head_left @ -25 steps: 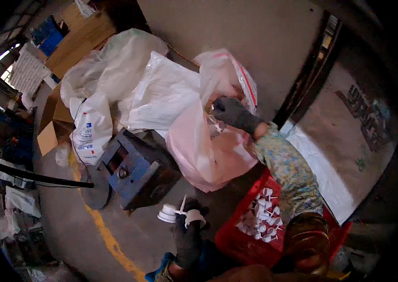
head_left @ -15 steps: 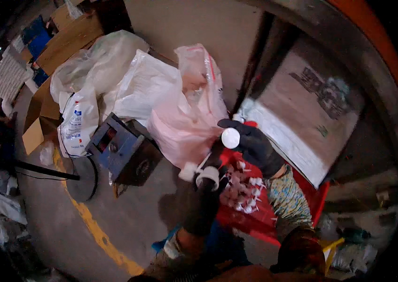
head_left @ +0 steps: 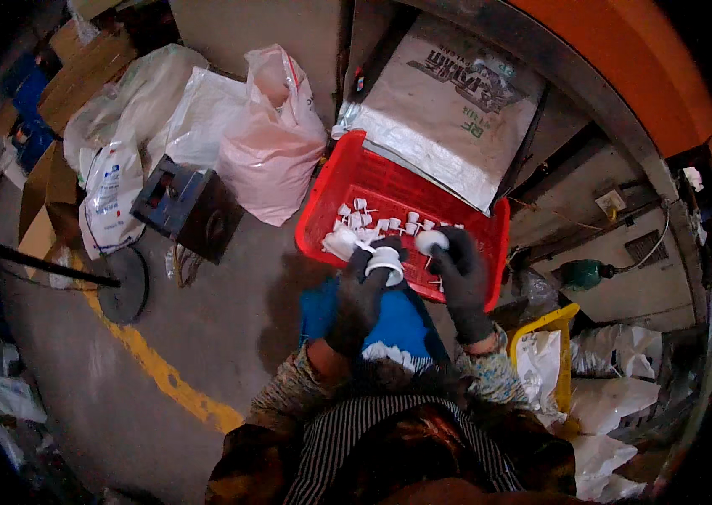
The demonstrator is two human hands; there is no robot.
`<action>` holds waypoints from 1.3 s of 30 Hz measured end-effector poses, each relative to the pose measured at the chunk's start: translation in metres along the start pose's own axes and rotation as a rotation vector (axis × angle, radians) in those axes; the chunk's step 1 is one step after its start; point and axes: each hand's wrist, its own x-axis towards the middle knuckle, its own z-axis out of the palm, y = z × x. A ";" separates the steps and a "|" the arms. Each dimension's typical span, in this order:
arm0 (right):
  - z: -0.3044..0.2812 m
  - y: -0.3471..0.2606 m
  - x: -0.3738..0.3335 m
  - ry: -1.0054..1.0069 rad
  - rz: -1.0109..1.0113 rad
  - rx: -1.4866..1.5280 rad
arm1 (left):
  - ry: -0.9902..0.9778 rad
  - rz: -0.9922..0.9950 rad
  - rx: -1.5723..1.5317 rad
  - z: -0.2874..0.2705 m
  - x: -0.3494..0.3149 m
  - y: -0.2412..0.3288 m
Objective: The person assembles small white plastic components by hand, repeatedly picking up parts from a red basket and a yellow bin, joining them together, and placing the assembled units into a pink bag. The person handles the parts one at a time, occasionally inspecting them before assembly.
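Note:
A dark glove covers my left hand (head_left: 358, 296), which is closed around a white plastic part (head_left: 385, 265) with a round, flanged, cup-like end. Its thin stem runs toward another white rounded piece (head_left: 340, 243) just beyond my fingers. In its own dark glove, my right hand (head_left: 463, 282) pinches a white round-capped plastic part (head_left: 431, 241). Both hands are over the near edge of a red plastic basket (head_left: 490, 244). Several small white plastic parts (head_left: 360, 219) with thin stems lie inside, partly hidden behind my hands.
Behind the basket lies a large printed sack (head_left: 448, 93). A pink-filled plastic bag (head_left: 267, 160) and a dark metal box (head_left: 186, 209) stand to the left. At the right are a yellow basket (head_left: 570, 353) and a green bottle-like thing (head_left: 584, 274). A black stand base (head_left: 124, 286) sits far left.
My view has swung, so the red basket now shows more fully. My right hand has lowered its white part nearer the left hand. Both hands keep their hold.

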 end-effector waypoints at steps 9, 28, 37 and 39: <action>-0.013 -0.028 -0.068 0.048 -0.267 -0.241 | -0.208 0.284 0.302 0.021 -0.032 -0.014; -0.029 -0.041 -0.061 -0.029 -0.286 -0.257 | -0.244 0.326 0.729 0.023 -0.041 -0.045; -0.033 -0.034 -0.062 -0.096 0.004 0.107 | -0.368 0.310 0.470 0.035 -0.046 -0.016; -0.032 -0.045 -0.063 -0.118 0.155 0.238 | -0.336 0.332 0.482 0.037 -0.046 -0.013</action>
